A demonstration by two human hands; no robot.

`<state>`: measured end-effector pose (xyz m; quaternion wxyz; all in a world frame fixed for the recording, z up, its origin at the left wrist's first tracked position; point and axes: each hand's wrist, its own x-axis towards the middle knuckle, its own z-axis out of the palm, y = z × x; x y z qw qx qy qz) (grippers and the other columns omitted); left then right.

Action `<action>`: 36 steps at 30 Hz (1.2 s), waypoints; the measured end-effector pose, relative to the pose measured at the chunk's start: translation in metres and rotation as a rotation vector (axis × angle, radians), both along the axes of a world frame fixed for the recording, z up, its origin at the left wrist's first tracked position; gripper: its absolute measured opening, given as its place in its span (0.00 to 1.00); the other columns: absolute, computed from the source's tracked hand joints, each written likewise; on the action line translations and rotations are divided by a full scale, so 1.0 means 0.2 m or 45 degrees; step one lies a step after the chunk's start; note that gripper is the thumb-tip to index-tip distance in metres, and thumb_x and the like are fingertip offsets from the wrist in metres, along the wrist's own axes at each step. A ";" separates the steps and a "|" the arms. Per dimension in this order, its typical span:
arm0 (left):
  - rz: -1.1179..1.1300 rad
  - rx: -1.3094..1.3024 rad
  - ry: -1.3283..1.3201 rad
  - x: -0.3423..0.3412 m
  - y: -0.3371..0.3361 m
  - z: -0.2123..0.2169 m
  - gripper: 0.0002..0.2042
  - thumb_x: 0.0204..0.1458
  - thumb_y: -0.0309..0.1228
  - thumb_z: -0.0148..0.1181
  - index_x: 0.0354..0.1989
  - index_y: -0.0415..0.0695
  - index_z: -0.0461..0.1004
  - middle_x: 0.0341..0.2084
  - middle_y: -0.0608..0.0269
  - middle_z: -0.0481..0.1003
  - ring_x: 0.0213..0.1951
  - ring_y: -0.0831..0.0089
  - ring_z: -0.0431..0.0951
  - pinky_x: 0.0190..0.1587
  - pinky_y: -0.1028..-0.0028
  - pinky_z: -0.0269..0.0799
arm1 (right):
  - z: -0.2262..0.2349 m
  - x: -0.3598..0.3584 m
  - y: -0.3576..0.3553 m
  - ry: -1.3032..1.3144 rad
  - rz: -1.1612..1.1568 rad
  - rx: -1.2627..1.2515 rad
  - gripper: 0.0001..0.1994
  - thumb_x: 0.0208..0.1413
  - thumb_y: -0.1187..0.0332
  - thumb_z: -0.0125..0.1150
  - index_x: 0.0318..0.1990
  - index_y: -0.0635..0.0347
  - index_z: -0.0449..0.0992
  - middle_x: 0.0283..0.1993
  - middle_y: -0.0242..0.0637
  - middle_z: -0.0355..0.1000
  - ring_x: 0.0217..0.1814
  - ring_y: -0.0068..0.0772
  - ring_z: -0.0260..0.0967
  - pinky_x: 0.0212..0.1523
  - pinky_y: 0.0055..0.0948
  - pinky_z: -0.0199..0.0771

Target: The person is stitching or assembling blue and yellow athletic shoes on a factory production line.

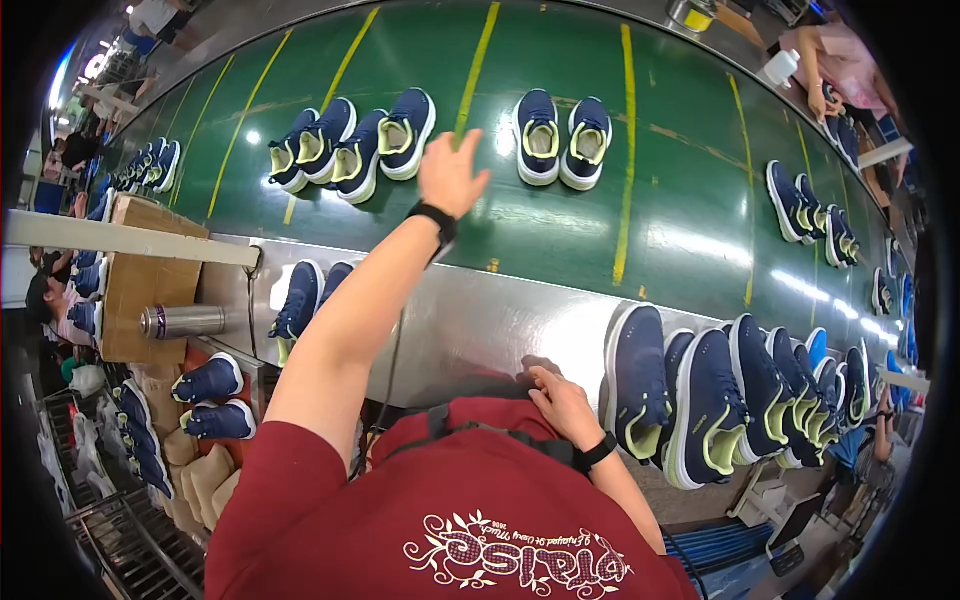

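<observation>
My left hand (452,177) reaches out over the green conveyor belt (560,235) with its fingers spread and nothing in it. Just left of it stand several navy sneakers with white soles and pale lime linings; the closest sneaker (407,135) is right beside my fingers. A pair of the same kind stands to the right of the hand, including a left sneaker (539,140) and a right sneaker (587,145). Close to my body, my right hand (566,405) is at the steel ledge (480,340), fingers loosely extended and holding nothing.
A row of navy sneakers (700,400) lines the ledge at right. More sneakers (297,300) sit behind my left forearm. At left are a steel flask (183,321), a cardboard box (150,270) and a rack with sneakers (217,420). Another person (835,65) works across the belt.
</observation>
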<state>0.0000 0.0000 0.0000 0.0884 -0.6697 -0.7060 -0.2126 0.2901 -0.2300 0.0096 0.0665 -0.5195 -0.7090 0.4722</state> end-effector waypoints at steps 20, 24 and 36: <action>-0.064 -0.845 -0.089 -0.79 0.07 -0.07 0.29 0.42 0.54 0.64 0.51 0.52 0.74 0.44 0.53 0.77 0.46 0.58 0.77 0.46 0.62 0.72 | -0.09 -0.53 -0.11 -0.085 -0.023 0.131 0.18 0.52 0.71 0.58 0.51 0.58 0.67 0.38 0.47 0.73 0.41 0.50 0.72 0.40 0.42 0.72; -0.212 -0.797 -0.272 -0.60 -0.28 -0.04 0.26 0.43 0.53 0.64 0.47 0.50 0.77 0.35 0.52 0.79 0.40 0.56 0.79 0.43 0.63 0.73 | -0.08 -0.53 -0.10 -0.062 -0.189 0.076 0.14 0.55 0.71 0.56 0.49 0.59 0.71 0.36 0.43 0.75 0.37 0.43 0.74 0.40 0.33 0.73; -0.585 -0.733 -0.101 -0.01 -1.58 -0.14 0.15 0.43 0.42 0.65 0.39 0.53 0.76 0.19 0.63 0.72 0.23 0.63 0.75 0.27 0.64 0.68 | -0.31 -0.40 -0.16 0.304 -0.354 0.117 0.12 0.56 0.70 0.55 0.45 0.65 0.74 0.35 0.47 0.76 0.37 0.40 0.76 0.40 0.31 0.73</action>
